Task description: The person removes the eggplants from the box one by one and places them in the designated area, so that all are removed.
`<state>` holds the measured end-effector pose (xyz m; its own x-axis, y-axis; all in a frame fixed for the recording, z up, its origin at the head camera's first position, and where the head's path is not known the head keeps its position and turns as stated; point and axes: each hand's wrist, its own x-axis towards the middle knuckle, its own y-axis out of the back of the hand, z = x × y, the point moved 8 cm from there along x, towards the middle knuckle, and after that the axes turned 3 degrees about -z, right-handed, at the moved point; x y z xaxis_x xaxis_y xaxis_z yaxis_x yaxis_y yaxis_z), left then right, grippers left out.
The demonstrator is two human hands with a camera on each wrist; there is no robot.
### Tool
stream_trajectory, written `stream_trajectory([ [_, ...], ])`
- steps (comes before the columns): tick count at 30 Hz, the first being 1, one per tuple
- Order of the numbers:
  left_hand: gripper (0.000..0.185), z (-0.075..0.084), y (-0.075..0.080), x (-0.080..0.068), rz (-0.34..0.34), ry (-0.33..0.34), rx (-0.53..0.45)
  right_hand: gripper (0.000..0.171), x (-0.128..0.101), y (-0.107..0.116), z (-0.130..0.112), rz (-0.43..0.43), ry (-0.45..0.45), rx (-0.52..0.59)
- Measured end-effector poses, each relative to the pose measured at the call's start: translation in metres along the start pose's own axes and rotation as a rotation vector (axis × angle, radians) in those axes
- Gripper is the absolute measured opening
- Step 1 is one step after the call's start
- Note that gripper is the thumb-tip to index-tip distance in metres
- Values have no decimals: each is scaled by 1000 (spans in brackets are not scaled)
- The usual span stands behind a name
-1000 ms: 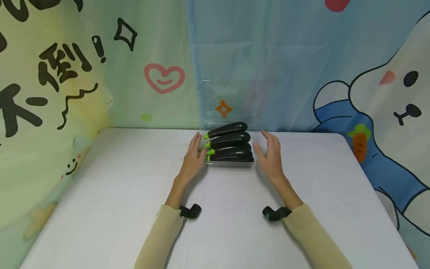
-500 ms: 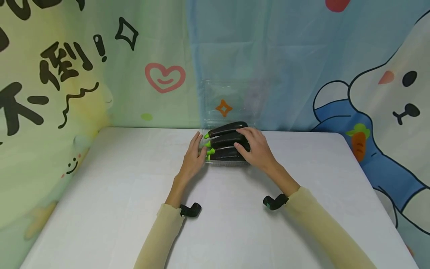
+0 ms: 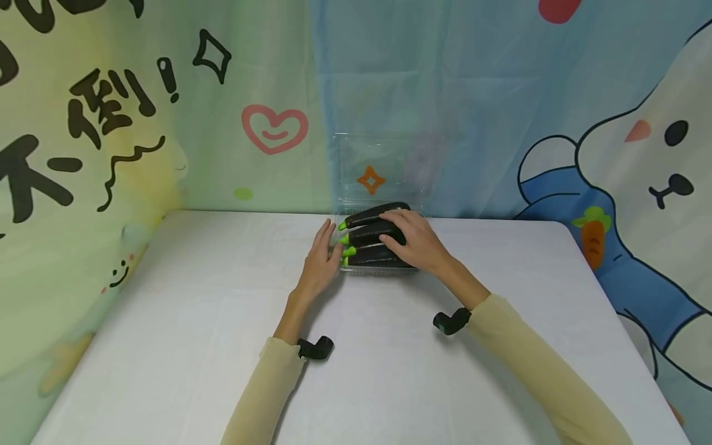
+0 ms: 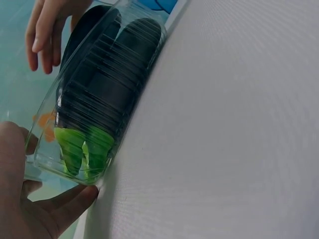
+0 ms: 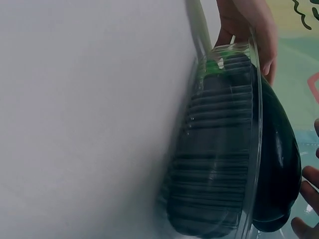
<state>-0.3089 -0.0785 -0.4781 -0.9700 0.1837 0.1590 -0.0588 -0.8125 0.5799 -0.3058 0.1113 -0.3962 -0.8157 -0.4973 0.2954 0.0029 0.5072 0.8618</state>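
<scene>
Several dark eggplants (image 3: pixel 367 235) with green stem ends lie side by side in a clear plastic box (image 3: pixel 384 270). Its clear lid stands raised at the back. My left hand (image 3: pixel 319 262) rests against the box's left end, fingers extended; in the left wrist view its fingertips (image 4: pixel 82 199) touch the stem end of the box. Over the right part of the eggplants is my right hand (image 3: pixel 414 241), fingers spread and slightly bent. In the right wrist view its fingers (image 5: pixel 310 191) are beside the topmost eggplant (image 5: pixel 276 159). Whether they touch it I cannot tell.
The box sits at the far edge of a white table (image 3: pixel 356 358). Behind it hangs a printed curtain (image 3: pixel 478 93) with cartoon figures, against which the clear lid (image 3: pixel 384 142) is hard to see.
My right hand has moved from the box's right side to above the eggplants, then a little further left. The left hand and the box stay where they were.
</scene>
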Motion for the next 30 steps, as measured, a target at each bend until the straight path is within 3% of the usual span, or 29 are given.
stream_trajectory([
  [6, 56, 0, -1, 0, -6, -3, 1, 49, 14, -2, 0, -121, 31, -75],
  [15, 56, 1, 0, -1, 4, 4, 16, 51, 32, -11, 3, -286, 50, -102],
  [30, 54, 0, 0, 0, 10, 4, 18, 54, 42, -27, 1, -407, 54, -67],
])
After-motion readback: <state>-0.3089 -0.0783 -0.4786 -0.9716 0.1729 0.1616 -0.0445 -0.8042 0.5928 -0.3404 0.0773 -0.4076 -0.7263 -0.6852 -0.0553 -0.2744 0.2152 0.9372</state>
